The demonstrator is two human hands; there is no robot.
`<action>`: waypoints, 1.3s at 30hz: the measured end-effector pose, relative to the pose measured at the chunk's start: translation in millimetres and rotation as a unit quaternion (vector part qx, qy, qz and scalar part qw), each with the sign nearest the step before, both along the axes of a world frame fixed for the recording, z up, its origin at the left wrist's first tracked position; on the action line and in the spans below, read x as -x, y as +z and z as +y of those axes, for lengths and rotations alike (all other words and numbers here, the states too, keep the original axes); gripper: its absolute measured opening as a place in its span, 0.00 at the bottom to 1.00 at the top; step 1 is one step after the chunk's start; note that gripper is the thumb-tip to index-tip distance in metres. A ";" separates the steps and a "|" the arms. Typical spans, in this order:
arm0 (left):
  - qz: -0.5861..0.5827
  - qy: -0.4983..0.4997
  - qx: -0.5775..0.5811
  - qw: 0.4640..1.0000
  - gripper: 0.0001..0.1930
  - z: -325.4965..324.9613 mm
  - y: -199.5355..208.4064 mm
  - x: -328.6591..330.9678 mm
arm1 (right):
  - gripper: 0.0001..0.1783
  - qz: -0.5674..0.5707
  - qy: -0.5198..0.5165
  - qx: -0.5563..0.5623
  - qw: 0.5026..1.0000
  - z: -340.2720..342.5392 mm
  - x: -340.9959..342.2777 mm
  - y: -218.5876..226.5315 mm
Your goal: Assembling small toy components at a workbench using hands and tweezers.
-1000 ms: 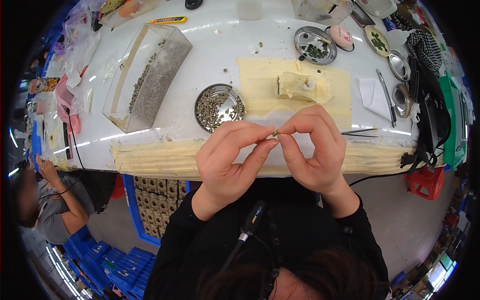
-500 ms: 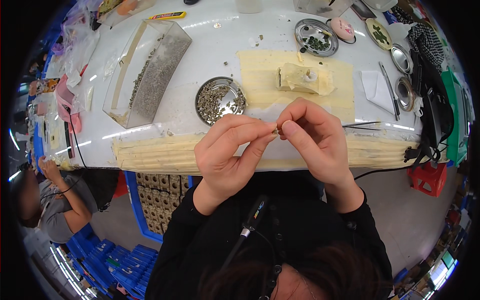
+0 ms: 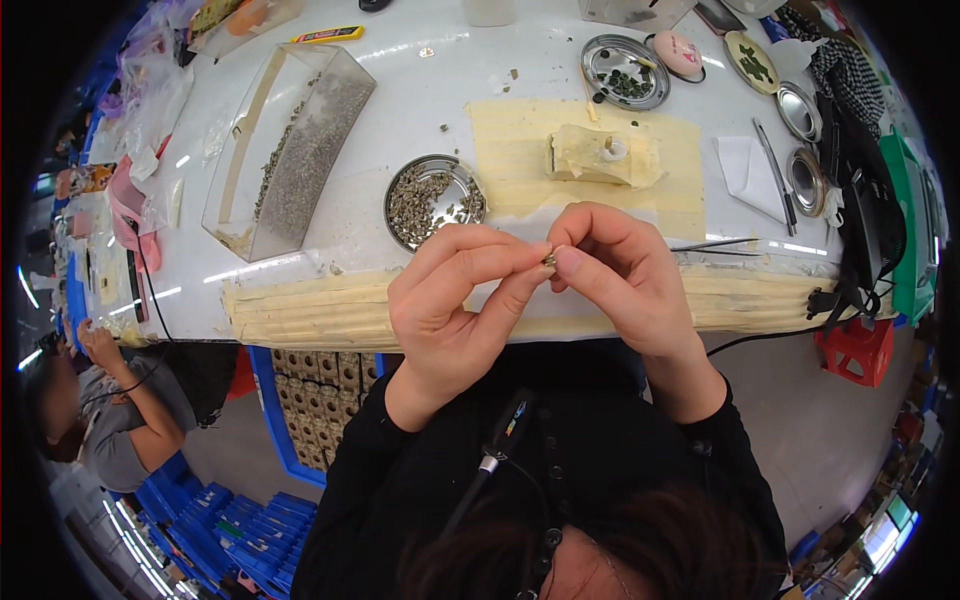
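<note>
Over the front edge of the table, my left hand (image 3: 455, 305) pinches a tiny metallic part (image 3: 549, 260) between thumb and forefinger. Pressed against its other side are the thumb and forefinger of my right hand (image 3: 632, 285), also closed in a pinch. The part is too small for its kind to be told. Just beyond my left hand, a round steel dish (image 3: 452, 192) holds many small grey-brown metallic pieces. A block wrapped in cream tape (image 3: 575, 168), with a whitish nub on top, sits beyond my right hand on a yellow sheet (image 3: 500, 130).
Left stands a clear bin (image 3: 225, 190) of small pieces. Dark tweezers (image 3: 715, 248) lie right of my right hand. Farther right are a white cloth (image 3: 748, 175) and a slim tool (image 3: 773, 175). A steel plate (image 3: 603, 57) holds dark green bits. Another person (image 3: 140, 410) sits at left.
My right hand has shifted slightly left and its fingertips have closed in on the part, which now shows more clearly. My left hand keeps its pinch; the table view has drifted slightly left.
</note>
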State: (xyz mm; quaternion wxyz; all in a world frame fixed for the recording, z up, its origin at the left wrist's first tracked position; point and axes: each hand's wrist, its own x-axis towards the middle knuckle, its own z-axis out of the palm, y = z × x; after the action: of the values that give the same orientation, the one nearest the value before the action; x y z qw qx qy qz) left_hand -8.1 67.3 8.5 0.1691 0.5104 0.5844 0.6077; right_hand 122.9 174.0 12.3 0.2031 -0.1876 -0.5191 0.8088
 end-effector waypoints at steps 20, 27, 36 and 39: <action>0.057 0.052 0.003 0.997 0.08 26.2 10.9 1.4 | 0.10 -0.156 -0.238 -0.685 0.671 51.9 6.2 18.5; 0.074 0.059 -0.044 0.995 0.07 27.7 7.3 4.9 | 0.07 -0.081 -0.342 -0.604 0.716 36.7 -3.1 34.8; -0.024 0.025 -0.002 0.999 0.06 22.4 9.0 -1.6 | 0.07 0.135 -0.193 -0.247 0.940 11.5 0.3 20.4; -0.028 0.018 -0.011 0.999 0.06 22.6 8.4 -1.5 | 0.07 0.137 -0.178 -0.242 0.944 11.1 0.0 19.0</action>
State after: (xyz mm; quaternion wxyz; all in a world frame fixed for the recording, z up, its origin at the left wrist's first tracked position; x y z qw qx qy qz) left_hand -6.6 89.8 16.9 0.1691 0.4846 0.5819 0.6308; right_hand 122.9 185.1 31.3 0.4523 -0.1090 -0.6245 0.6273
